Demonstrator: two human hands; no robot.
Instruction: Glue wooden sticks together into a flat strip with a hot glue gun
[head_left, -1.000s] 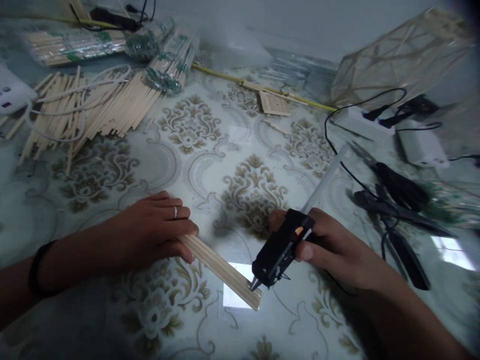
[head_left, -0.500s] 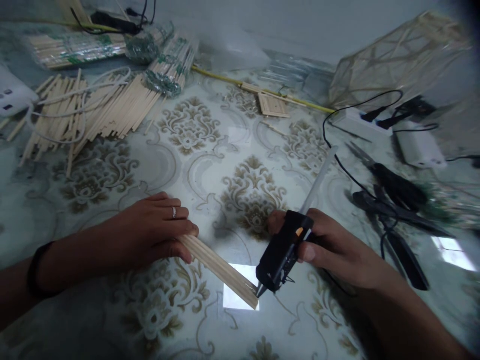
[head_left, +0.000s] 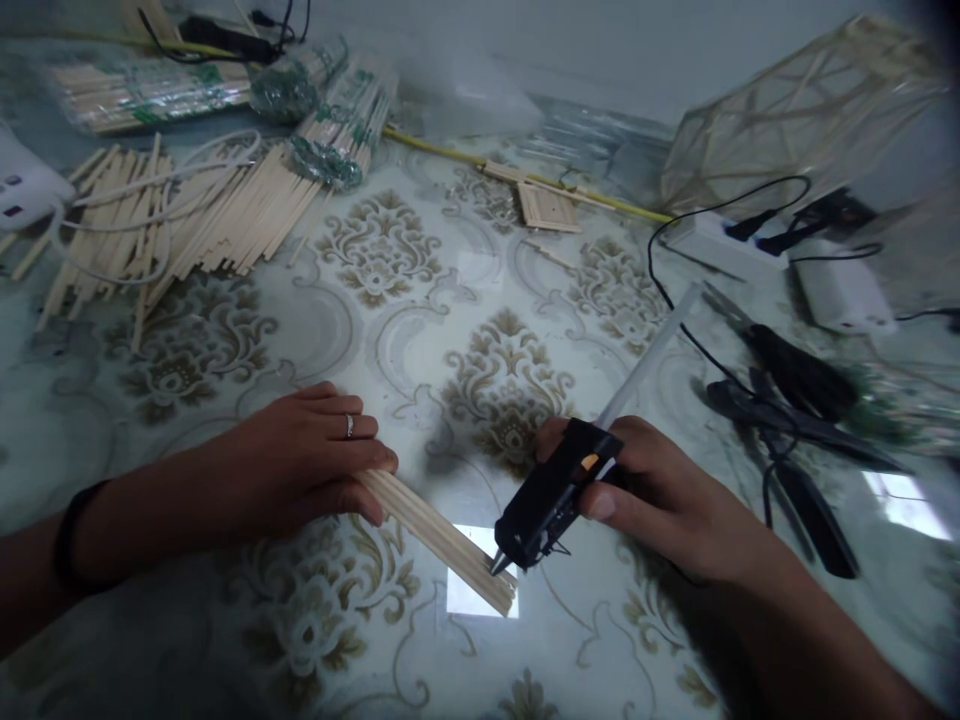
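Observation:
My left hand [head_left: 322,455], with a ring on one finger, is closed on one end of a few wooden sticks [head_left: 439,535] lying side by side. Their other end points toward the lower right. Wrapped round the body of a black glue gun [head_left: 559,490] is my right hand [head_left: 652,500]. The gun's metal nozzle touches or hovers just over the sticks near their free end; I cannot tell which. A translucent glue stick [head_left: 649,355] juts from the back of the gun.
Loose wooden sticks [head_left: 247,210] and wrapped bundles [head_left: 349,120] lie at the back left. A small stick panel [head_left: 550,208] sits farther back. To the right are scissors [head_left: 787,370], pliers [head_left: 780,440], a white power strip [head_left: 724,250] and a wooden frame [head_left: 795,120].
My right hand has tilted the glue gun and moved its nozzle slightly up and left along the sticks. My left hand and the sticks have hardly moved.

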